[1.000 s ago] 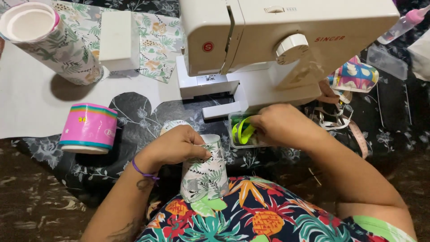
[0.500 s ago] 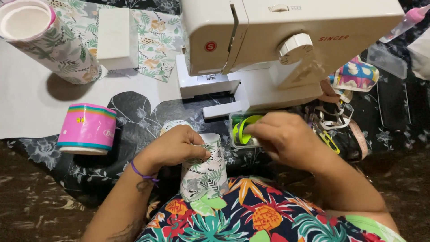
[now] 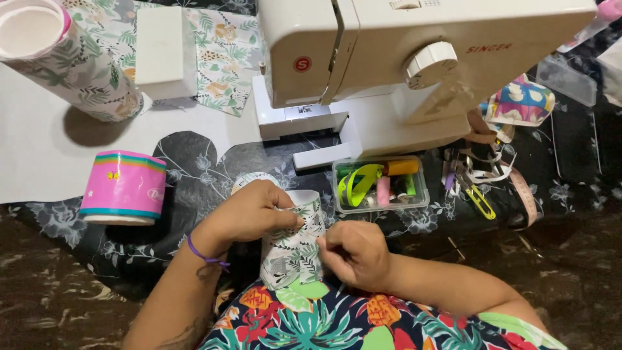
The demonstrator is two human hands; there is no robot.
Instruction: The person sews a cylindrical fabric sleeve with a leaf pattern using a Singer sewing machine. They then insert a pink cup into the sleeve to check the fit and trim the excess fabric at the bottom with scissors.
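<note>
My left hand (image 3: 249, 212) grips the top of a small can wrapped in leaf-print fabric (image 3: 295, 256), held against my lap. My right hand (image 3: 353, 253) pinches the fabric at the can's right side, fingers closed on it. Just beyond sits a clear plastic box (image 3: 414, 198) with thread spools and a neon yellow strap. A white sewing machine (image 3: 389, 58) stands behind it.
A pink banded can (image 3: 123, 188) stands at the left, a tall fabric-covered can (image 3: 71, 65) lies tilted at the top left, with a white box (image 3: 159, 52) beside it. Scissors and a tape measure (image 3: 492, 188) lie at the right. White paper (image 3: 39, 155) covers the left of the dark floral cloth.
My right hand has left the clear box and come back to the fabric-wrapped can, closing on its right side. My left hand has kept its hold.
</note>
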